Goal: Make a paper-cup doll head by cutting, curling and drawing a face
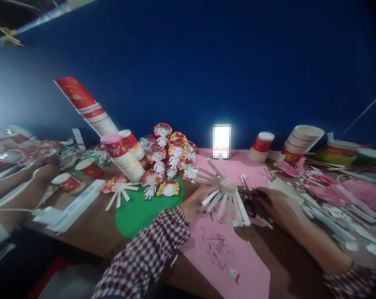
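Facing you: dark blue wall (181, 62), lit paler at far left. Before you: brown table (93, 228). Above wall's upper left edge: dark space (16, 12).

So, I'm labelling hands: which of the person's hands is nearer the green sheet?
Left. The left hand, holding the cut paper cup, is by the right edge of the green sheet; the right hand, with the scissors, is farther right.
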A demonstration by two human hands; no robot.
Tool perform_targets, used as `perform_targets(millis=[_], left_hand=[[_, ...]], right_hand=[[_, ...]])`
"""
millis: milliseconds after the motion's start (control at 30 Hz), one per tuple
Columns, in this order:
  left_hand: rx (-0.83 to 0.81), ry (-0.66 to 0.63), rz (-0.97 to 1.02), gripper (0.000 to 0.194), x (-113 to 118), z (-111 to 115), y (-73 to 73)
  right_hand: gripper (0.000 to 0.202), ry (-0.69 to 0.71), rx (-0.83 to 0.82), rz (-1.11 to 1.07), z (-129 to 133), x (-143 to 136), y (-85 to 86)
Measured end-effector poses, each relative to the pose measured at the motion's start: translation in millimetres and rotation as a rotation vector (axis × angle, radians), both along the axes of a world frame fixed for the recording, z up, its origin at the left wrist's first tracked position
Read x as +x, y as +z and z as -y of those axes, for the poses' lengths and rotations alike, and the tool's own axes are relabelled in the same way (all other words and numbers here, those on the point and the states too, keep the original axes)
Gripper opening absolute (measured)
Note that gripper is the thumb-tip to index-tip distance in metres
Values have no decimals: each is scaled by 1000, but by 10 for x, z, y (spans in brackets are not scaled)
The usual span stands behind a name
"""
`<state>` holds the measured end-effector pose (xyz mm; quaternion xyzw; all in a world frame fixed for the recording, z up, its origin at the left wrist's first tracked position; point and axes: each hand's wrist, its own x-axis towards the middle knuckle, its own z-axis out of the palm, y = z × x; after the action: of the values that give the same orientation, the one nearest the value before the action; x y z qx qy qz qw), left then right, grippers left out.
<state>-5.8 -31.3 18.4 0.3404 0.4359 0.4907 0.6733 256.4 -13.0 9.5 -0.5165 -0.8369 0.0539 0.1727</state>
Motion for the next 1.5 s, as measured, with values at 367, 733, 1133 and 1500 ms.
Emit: perform_targets(millis=[367, 733, 1133, 1500], left_hand=[[3, -138, 39, 27, -46, -39, -64], [30, -336, -56, 42, 74, 84, 12], [-25, -301, 246, 36, 25, 104, 24], [-145, -304, 364, 42, 67, 80, -3]], right_hand=[[40, -40, -244, -529, 136, -215, 99], [28, 2, -748, -1181, 342, -535, 133], [38, -159, -729, -1384, 352, -547, 103], [26, -103, -1081, -1629, 431, -569, 219]])
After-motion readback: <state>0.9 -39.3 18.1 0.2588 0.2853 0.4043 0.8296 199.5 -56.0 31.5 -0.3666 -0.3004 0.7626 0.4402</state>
